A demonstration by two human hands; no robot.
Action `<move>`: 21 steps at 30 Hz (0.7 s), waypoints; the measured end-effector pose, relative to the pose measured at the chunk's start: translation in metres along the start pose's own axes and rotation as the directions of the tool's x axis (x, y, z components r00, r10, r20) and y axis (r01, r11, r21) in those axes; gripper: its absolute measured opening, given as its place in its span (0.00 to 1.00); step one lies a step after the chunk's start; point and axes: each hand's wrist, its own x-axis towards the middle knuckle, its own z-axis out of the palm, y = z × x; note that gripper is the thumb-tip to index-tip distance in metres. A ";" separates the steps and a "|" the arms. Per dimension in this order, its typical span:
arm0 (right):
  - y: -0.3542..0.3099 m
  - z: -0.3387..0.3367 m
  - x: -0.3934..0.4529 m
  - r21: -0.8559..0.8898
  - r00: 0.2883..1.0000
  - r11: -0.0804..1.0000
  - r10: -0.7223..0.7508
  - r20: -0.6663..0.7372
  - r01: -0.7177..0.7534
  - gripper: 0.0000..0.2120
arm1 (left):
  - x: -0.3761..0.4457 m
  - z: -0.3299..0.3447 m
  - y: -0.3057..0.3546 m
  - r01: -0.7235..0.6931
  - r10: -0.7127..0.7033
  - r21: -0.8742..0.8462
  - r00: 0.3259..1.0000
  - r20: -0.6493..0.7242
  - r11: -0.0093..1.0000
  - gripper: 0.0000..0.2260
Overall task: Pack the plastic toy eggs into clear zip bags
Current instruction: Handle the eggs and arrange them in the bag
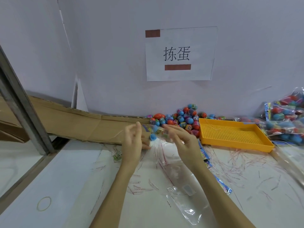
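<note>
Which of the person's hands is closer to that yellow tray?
The right hand. It hovers just left of the yellow tray, beside its near-left corner. The left hand is farther left, beyond the bag held between them.

Loose toy eggs by the wall: blue, red-orange, pink, with multicoloured printed bands. Tray: yellow-orange, perforated grid floor. Wall sign: white, black characters, two brown tape strips. Cardboard: plain brown. Egg in my bag: blue, possibly green-banded; blurred. Header cards: blue, printed.
</note>
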 end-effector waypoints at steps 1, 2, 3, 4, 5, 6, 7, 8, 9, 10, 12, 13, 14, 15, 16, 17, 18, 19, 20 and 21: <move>0.001 0.004 -0.001 -0.081 0.999 0.996 -0.034 0.039 0.037 0.13 | 0.000 0.002 0.002 0.152 -0.138 -0.094 0.981 0.136 0.984 0.27; 0.002 0.008 -0.003 -0.163 0.994 0.984 -0.059 0.095 0.074 0.13 | -0.002 0.004 0.003 0.244 -0.205 -0.156 0.951 0.231 0.957 0.29; 0.002 0.013 -0.005 -0.223 0.985 0.969 -0.073 0.155 0.107 0.14 | -0.004 0.006 0.003 0.273 -0.217 -0.195 0.939 0.268 0.942 0.29; 0.002 0.017 -0.007 -0.241 0.974 0.962 -0.074 0.213 0.126 0.15 | -0.005 0.007 0.001 0.271 -0.217 -0.219 0.946 0.242 0.937 0.27; 0.002 0.020 -0.009 -0.218 0.967 0.969 -0.062 0.247 0.118 0.16 | -0.007 0.007 0.000 0.265 -0.224 -0.240 0.957 0.184 0.934 0.23; 0.000 0.022 -0.011 -0.159 0.967 0.985 -0.030 0.254 0.073 0.18 | -0.006 0.006 -0.002 0.261 -0.238 -0.257 0.964 0.119 0.930 0.19; 0.000 0.023 -0.011 -0.106 0.970 0.994 -0.002 0.245 0.028 0.18 | -0.004 0.004 -0.004 0.261 -0.250 -0.275 0.965 0.073 0.925 0.15; 0.001 0.023 -0.011 -0.091 0.979 0.996 -0.001 0.205 0.020 0.16 | -0.002 0.001 -0.005 0.259 -0.256 -0.306 0.965 0.051 0.916 0.13; 0.001 0.022 -0.010 -0.138 0.989 0.989 -0.022 0.149 0.043 0.16 | 0.000 -0.002 -0.005 0.256 -0.256 -0.349 0.966 0.047 0.902 0.14; 0.003 0.020 -0.010 -0.214 0.993 0.975 -0.043 0.109 0.066 0.18 | 0.001 -0.004 -0.004 0.254 -0.251 -0.387 0.966 0.058 0.887 0.17; 0.005 0.019 -0.008 -0.272 0.997 0.962 -0.007 0.071 0.026 0.23 | 0.003 -0.007 0.001 0.262 -0.240 -0.409 0.965 0.105 0.874 0.24; 0.005 0.019 -0.007 -0.224 0.997 0.974 0.045 0.059 -0.031 0.23 | 0.003 -0.008 0.003 0.270 -0.239 -0.403 0.963 0.126 0.874 0.25; 0.004 0.020 -0.007 -0.153 0.994 0.984 0.099 0.048 -0.091 0.21 | 0.002 -0.007 0.004 0.278 -0.240 -0.388 0.960 0.145 0.878 0.25; 0.004 0.020 -0.007 -0.089 0.989 0.987 0.140 0.041 -0.136 0.18 | 0.001 -0.007 0.006 0.286 -0.240 -0.366 0.956 0.167 0.886 0.23; 0.004 0.020 -0.007 -0.054 0.987 0.987 0.155 0.035 -0.153 0.14 | 0.001 -0.006 0.006 0.287 -0.233 -0.331 0.953 0.195 0.899 0.19; 0.004 0.019 -0.007 -0.049 0.986 0.986 0.161 0.038 -0.159 0.09 | 0.000 -0.006 0.005 0.276 -0.218 -0.281 0.950 0.223 0.919 0.15; 0.004 0.019 -0.006 -0.066 0.986 0.986 0.159 0.052 -0.155 0.07 | -0.001 -0.005 0.003 0.250 -0.196 -0.221 0.951 0.239 0.943 0.12; 0.004 0.019 -0.007 -0.089 0.986 0.985 0.154 0.065 -0.148 0.07 | -0.001 -0.005 0.002 0.220 -0.177 -0.163 0.954 0.241 0.962 0.10; 0.004 0.019 -0.008 -0.107 0.986 0.983 0.154 0.070 -0.146 0.06 | -0.001 -0.004 0.001 0.193 -0.162 -0.116 0.959 0.234 0.974 0.10; 0.003 0.019 -0.009 -0.100 0.985 0.983 0.160 0.069 -0.153 0.06 | -0.002 -0.005 -0.001 0.169 -0.146 -0.084 0.963 0.228 0.982 0.09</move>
